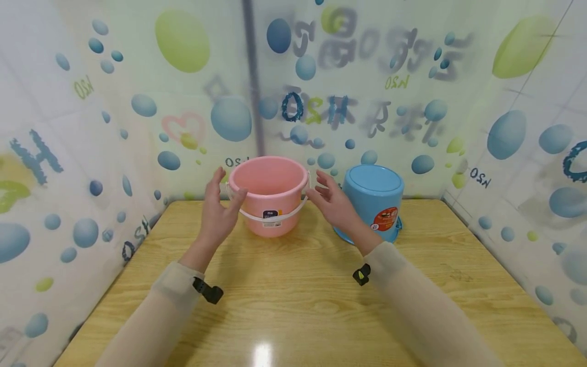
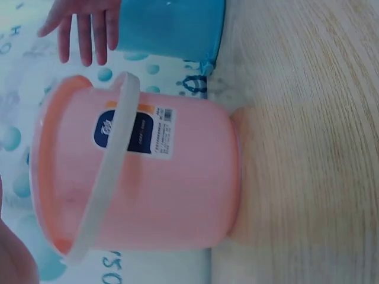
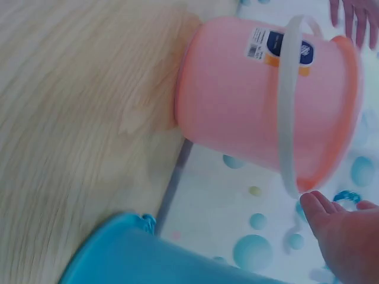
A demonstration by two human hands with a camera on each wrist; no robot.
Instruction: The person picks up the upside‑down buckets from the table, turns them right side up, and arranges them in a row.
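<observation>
A pink bucket [image 1: 270, 204] stands upright on the table, its white handle [image 2: 112, 171] hanging down across the labelled front. To its left is my left hand [image 1: 217, 211], fingers extended upward and the thumb near the rim. My right hand [image 1: 332, 201] is on the other side, fingers pointing at the bucket, fingertips right by the handle's end. In the right wrist view that hand [image 3: 349, 236] shows just beside the rim. Neither hand grips anything. A blue bucket [image 1: 373, 199] sits upside down to the right, partly behind my right forearm.
The wooden table [image 1: 293, 295] runs back to a wall [image 1: 293, 76] covered in a bubble-patterned sheet, with similar side walls left and right. A red label [image 1: 384, 219] is on the blue bucket. Black straps with small devices [image 1: 208, 290] circle both wrists.
</observation>
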